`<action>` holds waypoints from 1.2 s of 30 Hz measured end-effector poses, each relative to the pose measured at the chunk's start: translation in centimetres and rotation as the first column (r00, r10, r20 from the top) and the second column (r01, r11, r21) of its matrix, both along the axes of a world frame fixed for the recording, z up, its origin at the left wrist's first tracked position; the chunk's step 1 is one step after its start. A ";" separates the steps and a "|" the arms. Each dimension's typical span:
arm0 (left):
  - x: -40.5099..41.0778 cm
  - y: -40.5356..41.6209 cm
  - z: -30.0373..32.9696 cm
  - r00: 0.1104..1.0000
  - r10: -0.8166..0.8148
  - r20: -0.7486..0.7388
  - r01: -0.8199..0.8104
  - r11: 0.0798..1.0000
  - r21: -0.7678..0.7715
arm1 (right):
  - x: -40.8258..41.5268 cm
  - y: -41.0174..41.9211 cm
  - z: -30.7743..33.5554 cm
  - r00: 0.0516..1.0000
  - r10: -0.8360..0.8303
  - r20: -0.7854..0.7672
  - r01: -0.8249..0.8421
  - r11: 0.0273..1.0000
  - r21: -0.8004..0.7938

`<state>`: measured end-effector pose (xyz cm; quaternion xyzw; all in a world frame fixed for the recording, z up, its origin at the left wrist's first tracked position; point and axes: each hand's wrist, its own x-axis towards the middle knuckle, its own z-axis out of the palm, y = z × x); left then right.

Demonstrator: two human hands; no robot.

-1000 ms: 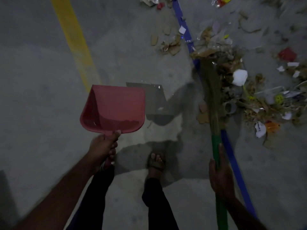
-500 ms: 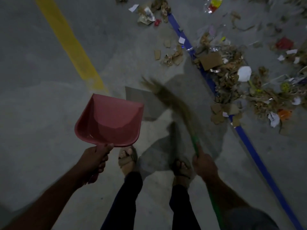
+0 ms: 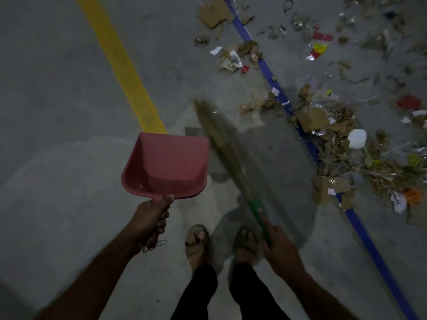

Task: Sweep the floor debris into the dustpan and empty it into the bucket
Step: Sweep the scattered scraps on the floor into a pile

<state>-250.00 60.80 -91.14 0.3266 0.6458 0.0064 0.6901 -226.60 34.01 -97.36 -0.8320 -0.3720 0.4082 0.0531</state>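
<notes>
My left hand (image 3: 151, 218) grips the handle of a red dustpan (image 3: 168, 165), which hangs above the floor with its mouth pointing away from me and looks empty. My right hand (image 3: 280, 248) holds the green handle of a grass broom (image 3: 221, 139). The blurred bristles slant up and left, just right of the dustpan. A pile of debris (image 3: 342, 144) made of cardboard scraps, paper and wrappers lies on the floor to the right, across a blue floor line (image 3: 268, 70). No bucket is in view.
A yellow floor line (image 3: 124, 72) runs from the top toward the dustpan. More cardboard and wrappers (image 3: 231, 54) are scattered at the top centre and top right. My sandalled feet (image 3: 198, 241) stand on the grey concrete between my hands.
The broom swung from the debris pile on the right to a slant beside the dustpan. The dustpan stayed in my left hand, and the view shifted so the debris lies further right.
</notes>
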 end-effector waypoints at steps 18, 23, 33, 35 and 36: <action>10.4 9.9 -7.0 0.990 -0.117 -0.082 0.114 0.993 -0.036 | 15.6 15.1 -11.3 0.785 -0.619 0.030 0.615 0.773 -0.158; 17.5 11.8 -7.3 0.985 -0.153 -0.076 0.151 0.988 -0.043 | 24.1 11.4 -11.1 0.576 -0.805 0.142 0.817 0.572 -0.072; 25.0 16.7 -2.9 0.944 -0.325 -0.049 0.323 0.945 -0.047 | 19.9 9.3 0.3 0.687 -0.712 0.145 0.719 0.695 0.006; 25.7 17.6 -2.3 0.940 -0.338 -0.051 0.336 0.941 -0.048 | 17.9 10.1 0.5 0.704 -0.692 0.158 0.697 0.716 0.030; 25.9 18.3 -2.2 0.936 -0.349 -0.047 0.347 0.937 -0.044 | 16.8 10.8 0.6 0.712 -0.684 0.158 0.687 0.726 0.045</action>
